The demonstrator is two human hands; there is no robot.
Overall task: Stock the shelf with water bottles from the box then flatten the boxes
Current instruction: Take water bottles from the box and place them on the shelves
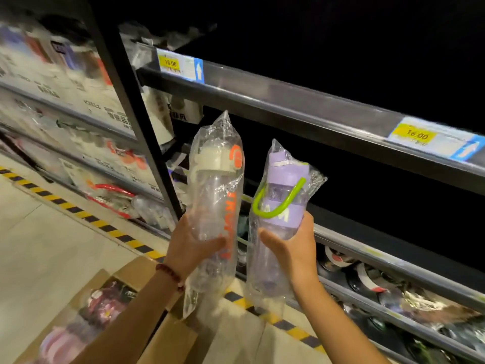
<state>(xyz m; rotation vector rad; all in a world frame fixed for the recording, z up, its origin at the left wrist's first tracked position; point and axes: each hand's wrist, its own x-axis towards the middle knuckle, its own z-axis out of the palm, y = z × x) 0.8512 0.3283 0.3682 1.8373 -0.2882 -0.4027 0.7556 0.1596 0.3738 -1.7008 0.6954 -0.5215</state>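
Observation:
My left hand (190,244) grips a clear water bottle with a white lid and orange lettering (216,185), wrapped in a plastic bag and held upright. My right hand (294,243) grips a second bagged bottle with a purple lid and a green loop handle (282,203). Both bottles are raised in front of a dark shelf bay, just below the shelf rail (301,111) with yellow price tags. An open cardboard box (168,334) with more bagged bottles sits on the floor at lower left, under my left forearm.
A black upright post (131,101) divides the shelving. Boxed goods (65,82) fill the shelves on the left. Lower shelves at the right hold dark bottles (367,282). Yellow-black hazard tape (78,212) runs along the floor by the shelf base.

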